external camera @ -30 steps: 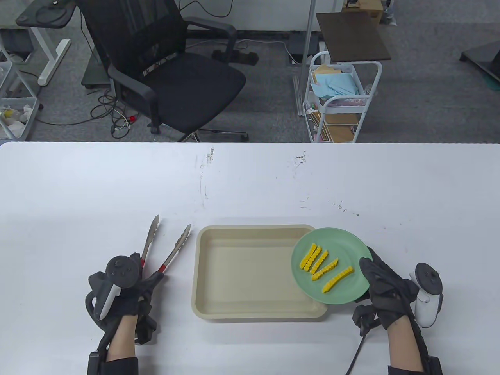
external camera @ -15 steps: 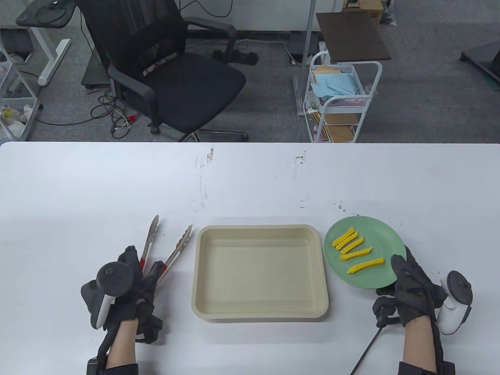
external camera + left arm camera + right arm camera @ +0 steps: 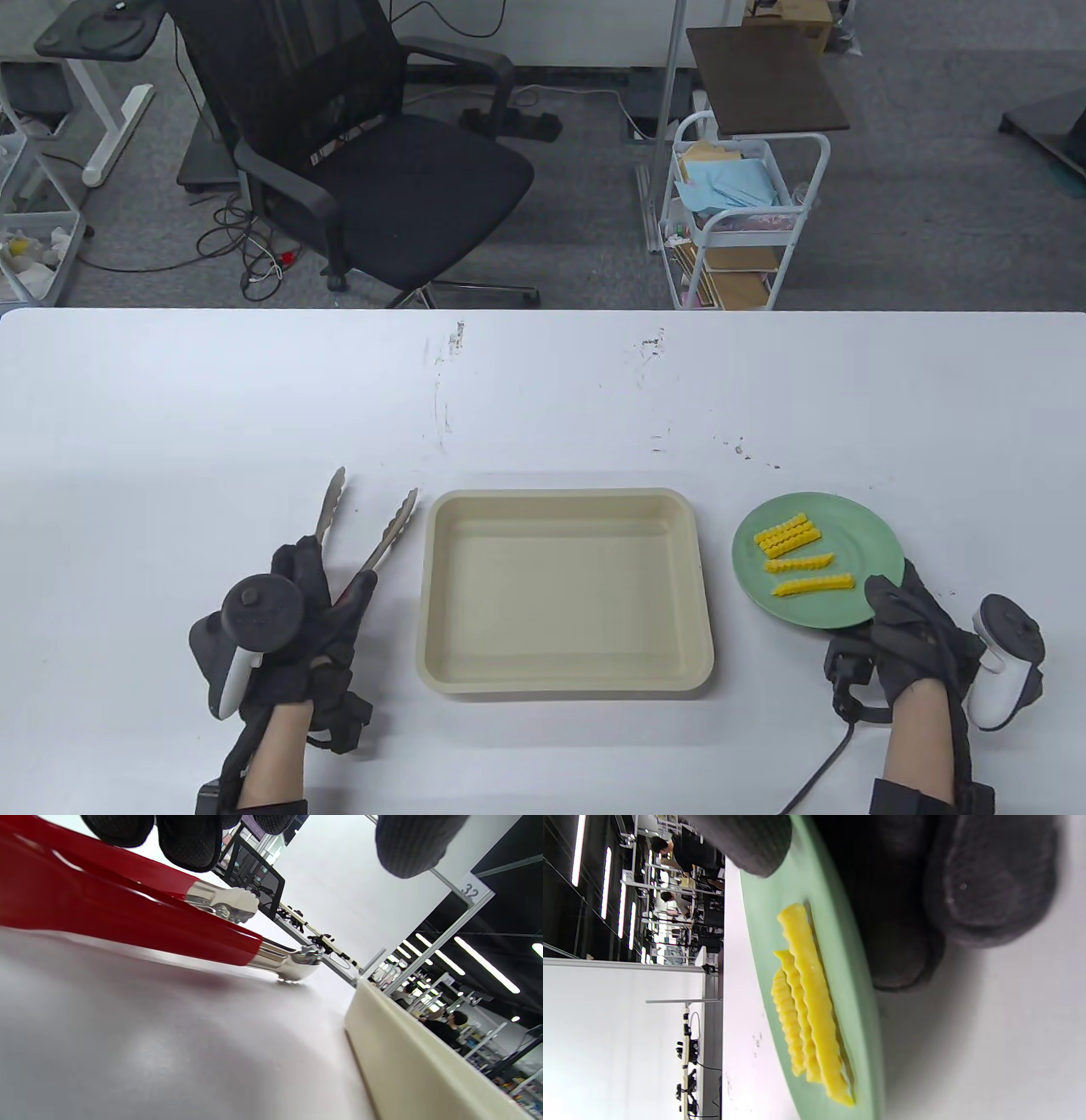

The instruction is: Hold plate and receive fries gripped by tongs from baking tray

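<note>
Partly hidden under the left hand (image 3: 293,628): red handles of the tongs (image 3: 361,543), visible from the table view only as slivers past the knuckles. Cannot tell from any view whether those fingers (image 3: 191,840) press on the handles or merely hover over them; in the left wrist view, fingertips hang just above the red grips, both arms splayed apart, the nearer tip down on the table (image 3: 543,399). Cut off at the bottom edge, both forearms. Tucked beneath the plate (image 3: 857,526), the right hand (image 3: 912,649) fingers, thumb pressed on the near rim, gripping it.

Shifted since a second ago: plate off the baking tray (image 3: 564,679) corner, now to its right, apart from it, low over or on the table; contact not clear. Left hand moved up along the tongs, covering more of the handles.

Pale green, round, shallow. Across its middle, crinkle-cut yellow fries (image 3: 797,556) in three rows, far one seemingly a doubled clump, roughly parallel. Beige tray, rectangular, rounded corners, nothing inside, between tongs and plate.
</note>
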Available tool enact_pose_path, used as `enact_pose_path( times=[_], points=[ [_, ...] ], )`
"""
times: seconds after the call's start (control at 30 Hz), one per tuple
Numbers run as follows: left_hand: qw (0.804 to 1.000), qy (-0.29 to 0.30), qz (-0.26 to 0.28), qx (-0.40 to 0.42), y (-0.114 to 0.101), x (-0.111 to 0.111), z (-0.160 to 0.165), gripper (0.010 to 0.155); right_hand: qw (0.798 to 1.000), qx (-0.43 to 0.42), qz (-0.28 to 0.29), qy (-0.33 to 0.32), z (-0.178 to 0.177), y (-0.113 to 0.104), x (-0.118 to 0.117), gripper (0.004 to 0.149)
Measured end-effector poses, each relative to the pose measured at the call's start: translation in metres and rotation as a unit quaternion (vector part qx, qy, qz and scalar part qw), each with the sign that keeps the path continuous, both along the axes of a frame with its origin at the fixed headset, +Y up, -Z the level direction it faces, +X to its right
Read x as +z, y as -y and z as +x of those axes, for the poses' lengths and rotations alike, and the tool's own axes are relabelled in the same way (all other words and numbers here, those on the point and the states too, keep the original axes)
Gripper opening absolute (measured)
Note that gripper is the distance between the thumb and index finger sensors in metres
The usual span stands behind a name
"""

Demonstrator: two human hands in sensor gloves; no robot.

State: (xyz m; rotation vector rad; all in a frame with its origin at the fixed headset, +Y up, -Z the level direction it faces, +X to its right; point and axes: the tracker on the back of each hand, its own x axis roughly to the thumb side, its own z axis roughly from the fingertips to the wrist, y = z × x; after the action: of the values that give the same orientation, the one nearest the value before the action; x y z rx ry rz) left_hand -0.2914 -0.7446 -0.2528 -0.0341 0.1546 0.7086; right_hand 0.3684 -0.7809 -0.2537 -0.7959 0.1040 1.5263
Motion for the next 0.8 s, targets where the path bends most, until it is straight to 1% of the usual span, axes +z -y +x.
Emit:
enact_pose_path(
  times=[0.07,0.13,0.23,0.33,0.43,0.5,0.57,0.63,0.67,0.8],
  points=[
    [1.0,-0.008,0.018,0.006,-0.004,0.002,0.002,0.086,1.0,0.002,-0.003,-0.003,-0.001,0.0,-0.001,0.059],
    [0.999,-0.004,0.04,-0.015,-0.01,0.005,0.003,0.086,1.0,0.018,-0.009,-0.002,-0.001,-0.002,-0.001,0.059],
    [0.998,-0.001,0.057,-0.025,-0.015,0.007,0.006,0.085,0.998,0.052,-0.02,0.002,-0.002,-0.005,-0.001,0.061],
    [0.998,0.009,0.06,-0.011,-0.017,0.009,0.009,0.085,0.989,0.138,-0.05,-0.005,-0.006,-0.012,-0.002,0.064],
    [0.998,0.019,0.06,-0.016,-0.016,0.009,0.013,0.085,0.966,0.243,-0.084,-0.021,-0.011,-0.018,-0.005,0.067],
    [0.998,0.022,0.06,-0.017,-0.016,0.009,0.014,0.085,0.946,0.303,-0.108,-0.034,-0.016,-0.021,-0.007,0.069],
    [0.998,0.025,0.06,-0.019,-0.017,0.009,0.015,0.085,0.922,0.361,-0.135,-0.042,-0.019,-0.023,-0.009,0.071],
    [0.998,0.027,0.06,-0.02,-0.017,0.009,0.016,0.085,0.902,0.402,-0.155,-0.045,-0.022,-0.024,-0.01,0.072],
    [0.998,0.028,0.059,-0.021,-0.017,0.01,0.017,0.085,0.888,0.424,-0.17,-0.055,-0.024,-0.024,-0.011,0.073],
    [0.998,0.036,0.056,-0.019,-0.016,0.01,0.02,0.085,0.864,0.456,-0.205,-0.064,-0.028,-0.023,-0.013,0.076]
  ],
)
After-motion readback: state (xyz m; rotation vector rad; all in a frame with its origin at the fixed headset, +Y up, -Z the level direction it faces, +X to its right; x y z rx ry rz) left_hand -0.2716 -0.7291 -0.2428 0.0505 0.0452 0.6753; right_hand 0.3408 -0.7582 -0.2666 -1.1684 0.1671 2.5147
